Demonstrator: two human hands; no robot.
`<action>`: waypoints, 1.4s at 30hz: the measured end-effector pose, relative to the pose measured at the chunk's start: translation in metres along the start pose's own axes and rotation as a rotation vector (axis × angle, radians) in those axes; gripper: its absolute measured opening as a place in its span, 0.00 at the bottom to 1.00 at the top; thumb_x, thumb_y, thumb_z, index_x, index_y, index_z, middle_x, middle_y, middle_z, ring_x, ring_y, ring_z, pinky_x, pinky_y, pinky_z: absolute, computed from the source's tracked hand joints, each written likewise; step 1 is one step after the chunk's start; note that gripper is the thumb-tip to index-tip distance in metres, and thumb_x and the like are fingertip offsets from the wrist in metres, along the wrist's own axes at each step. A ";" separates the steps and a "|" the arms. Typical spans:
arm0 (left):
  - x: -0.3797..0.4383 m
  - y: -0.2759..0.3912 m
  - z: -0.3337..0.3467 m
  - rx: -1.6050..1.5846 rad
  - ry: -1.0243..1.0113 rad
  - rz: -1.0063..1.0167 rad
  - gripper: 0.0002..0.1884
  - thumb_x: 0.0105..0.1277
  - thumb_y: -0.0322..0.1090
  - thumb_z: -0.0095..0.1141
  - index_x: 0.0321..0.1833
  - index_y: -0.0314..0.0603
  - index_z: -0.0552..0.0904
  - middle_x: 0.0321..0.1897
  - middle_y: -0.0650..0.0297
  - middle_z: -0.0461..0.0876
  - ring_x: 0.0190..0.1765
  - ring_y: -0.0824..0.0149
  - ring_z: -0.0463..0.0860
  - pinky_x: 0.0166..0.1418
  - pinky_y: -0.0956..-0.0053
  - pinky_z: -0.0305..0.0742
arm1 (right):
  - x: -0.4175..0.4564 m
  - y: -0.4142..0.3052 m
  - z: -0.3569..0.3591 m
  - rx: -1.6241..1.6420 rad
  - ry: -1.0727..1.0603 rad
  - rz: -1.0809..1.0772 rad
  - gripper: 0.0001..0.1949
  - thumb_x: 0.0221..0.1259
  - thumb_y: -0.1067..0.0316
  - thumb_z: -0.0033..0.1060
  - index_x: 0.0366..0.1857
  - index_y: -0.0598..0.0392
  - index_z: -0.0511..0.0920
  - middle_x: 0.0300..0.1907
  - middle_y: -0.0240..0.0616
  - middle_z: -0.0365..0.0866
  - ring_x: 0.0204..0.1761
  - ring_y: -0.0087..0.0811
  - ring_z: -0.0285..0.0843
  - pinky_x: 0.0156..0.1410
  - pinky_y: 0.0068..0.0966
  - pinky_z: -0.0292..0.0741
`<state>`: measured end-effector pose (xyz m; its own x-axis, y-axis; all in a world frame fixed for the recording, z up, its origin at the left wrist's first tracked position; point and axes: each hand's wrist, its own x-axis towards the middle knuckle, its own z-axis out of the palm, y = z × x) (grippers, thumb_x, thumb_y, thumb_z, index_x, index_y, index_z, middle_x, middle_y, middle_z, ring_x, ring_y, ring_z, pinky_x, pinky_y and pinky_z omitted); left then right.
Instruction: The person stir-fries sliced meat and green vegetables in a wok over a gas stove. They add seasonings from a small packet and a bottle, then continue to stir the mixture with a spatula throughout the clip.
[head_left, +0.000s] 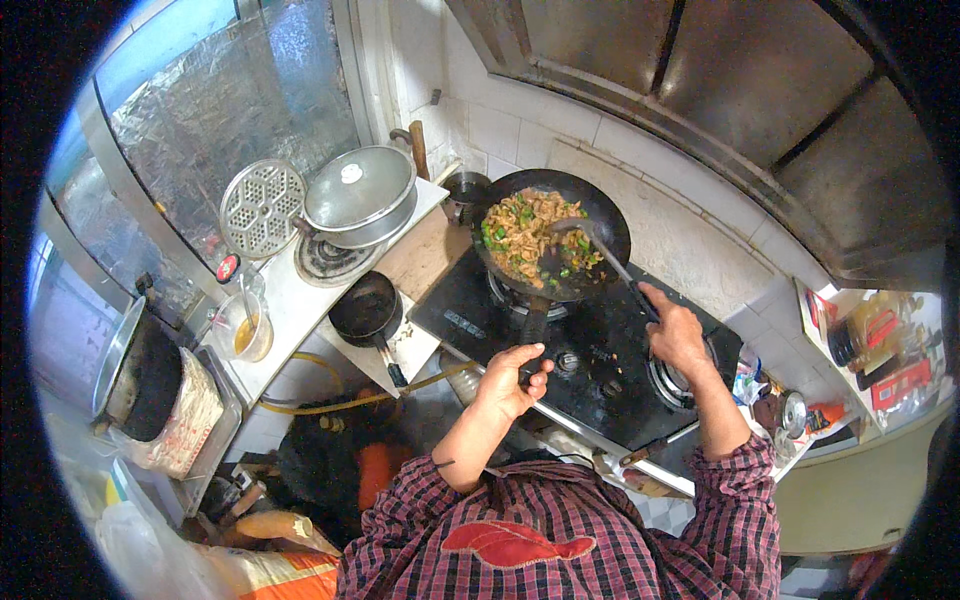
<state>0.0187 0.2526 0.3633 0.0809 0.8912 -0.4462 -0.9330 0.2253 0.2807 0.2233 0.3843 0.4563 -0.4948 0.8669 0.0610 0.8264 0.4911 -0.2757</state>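
My left hand (512, 381) grips the black handle (535, 330) of a dark wok (611, 229), which sits over the left burner of a black glass gas stove (472, 300). In the wok lies a mix of browned sliced food with green pepper pieces (525, 225). Around the dark grip of a metal spatula (616, 264) my right hand (675, 330) is closed, its index finger stretched along the handle. The spatula's head rests among the food at the wok's right side.
Left of the stove stand a small black saucepan (364, 307), a lidded metal pot (360, 195), a perforated steamer plate (262, 206) and a plastic tub with a spoon (244, 330). A yellow hose (337, 407) hangs below. Bottles and packets (874, 330) fill a right-hand shelf; a range hood (712, 97) overhangs.
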 end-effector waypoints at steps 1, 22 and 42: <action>-0.001 0.000 0.001 0.000 -0.001 0.007 0.08 0.57 0.32 0.58 0.33 0.43 0.72 0.24 0.56 0.76 0.17 0.71 0.69 0.18 0.80 0.61 | 0.005 0.006 0.000 0.094 0.035 0.008 0.31 0.46 0.74 0.52 0.61 0.40 0.64 0.41 0.54 0.79 0.45 0.54 0.76 0.52 0.44 0.71; -0.004 -0.001 0.006 0.018 0.025 0.026 0.07 0.57 0.31 0.57 0.34 0.43 0.71 0.24 0.57 0.76 0.17 0.72 0.68 0.17 0.81 0.60 | -0.013 0.005 -0.008 0.662 -0.172 0.035 0.27 0.56 0.73 0.52 0.63 0.54 0.63 0.29 0.35 0.78 0.28 0.28 0.73 0.34 0.26 0.70; 0.003 -0.002 0.001 -0.009 0.015 0.008 0.06 0.58 0.32 0.57 0.32 0.43 0.72 0.24 0.56 0.76 0.17 0.71 0.68 0.18 0.81 0.61 | 0.013 -0.014 0.044 -0.070 0.063 -0.028 0.28 0.54 0.67 0.52 0.63 0.43 0.62 0.34 0.52 0.78 0.34 0.52 0.78 0.40 0.44 0.74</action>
<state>0.0210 0.2553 0.3623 0.0683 0.8869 -0.4569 -0.9369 0.2144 0.2762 0.1929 0.3851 0.4185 -0.5023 0.8551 0.1283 0.8301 0.5184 -0.2053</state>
